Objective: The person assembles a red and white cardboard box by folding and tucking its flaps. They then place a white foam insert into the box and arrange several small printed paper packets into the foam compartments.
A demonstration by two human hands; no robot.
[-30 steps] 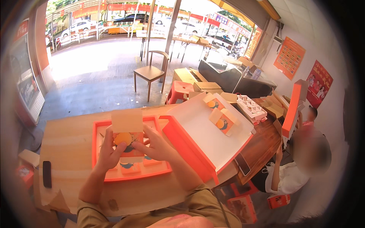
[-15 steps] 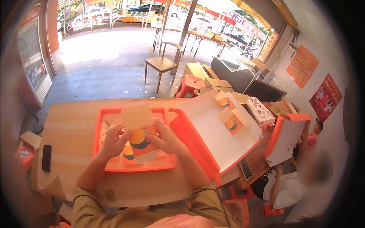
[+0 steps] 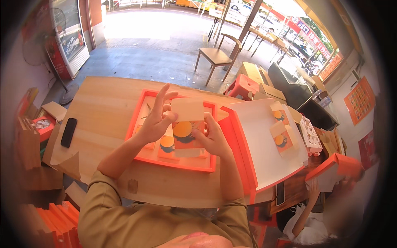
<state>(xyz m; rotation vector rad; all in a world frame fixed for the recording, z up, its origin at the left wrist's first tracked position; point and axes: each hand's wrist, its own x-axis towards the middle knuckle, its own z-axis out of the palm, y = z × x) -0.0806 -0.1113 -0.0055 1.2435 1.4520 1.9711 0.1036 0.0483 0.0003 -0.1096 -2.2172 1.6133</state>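
Observation:
In front of my chest I hold a small flat-lying-open carton (image 3: pixel 188 138), orange with a yellow disc and blue shape, its plain flaps standing out at top and bottom. My right hand (image 3: pixel 215 138) grips its right side, thumb across the printed face. At its upper left edge, my left hand (image 3: pixel 156 120) pinches with the thumb and lower fingers while the index finger points upward. Beneath both hands lies a shallow red-orange box (image 3: pixel 186 165) with dividers and a similar printed carton (image 3: pixel 167 144) inside. My hands partly cover its contents.
To the right sits a white-lined red box lid (image 3: pixel 256 132) bearing two printed cartons (image 3: pixel 282 141). A black phone (image 3: pixel 68 132) lies at the table's left; another phone (image 3: pixel 280 193) is at right. Beside it, a person's hand (image 3: pixel 313 191) touches an orange box (image 3: pixel 333 167). Beyond stands a chair (image 3: pixel 216 57).
My left hand has shifted up the carton's edge, and its index finger now sticks up. The right hand keeps its grip. The view has swung left, and the other person's box is tipped lower.

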